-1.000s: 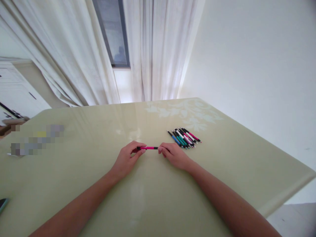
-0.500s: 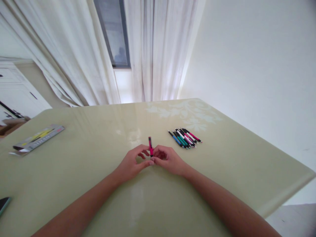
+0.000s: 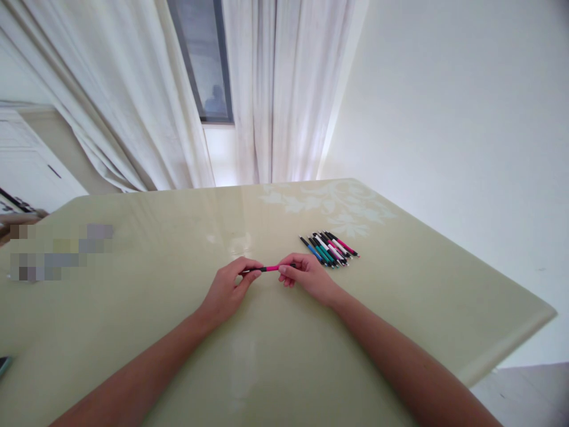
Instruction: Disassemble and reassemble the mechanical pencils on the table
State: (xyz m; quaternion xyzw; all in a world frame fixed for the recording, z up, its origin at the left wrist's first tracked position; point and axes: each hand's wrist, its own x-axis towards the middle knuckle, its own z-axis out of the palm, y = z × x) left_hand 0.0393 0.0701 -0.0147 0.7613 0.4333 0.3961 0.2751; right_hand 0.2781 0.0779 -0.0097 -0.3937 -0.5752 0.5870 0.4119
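Note:
A pink and black pen point(image 3: 271, 268) lies sideways between my two hands, a little above the table. My left hand point(image 3: 232, 288) pinches its black end between thumb and fingers. Around the pink end, the thumb and fingers of my right hand point(image 3: 306, 276) are closed, hiding part of the barrel. Just beyond my right hand, several pens point(image 3: 329, 248) in blue, green, white, pink and black lie side by side in a loose row on the table.
The pale green glossy table point(image 3: 186, 237) has a white floral pattern at its far right. A blurred-out object point(image 3: 62, 252) lies at the left, and the corner of a dark flat object point(image 3: 4, 364) shows at the left edge. Curtains point(image 3: 253, 89) hang behind.
The pen has turned from upright to sideways. My hands have moved apart, each now gripping one end of it. The view has shifted slightly.

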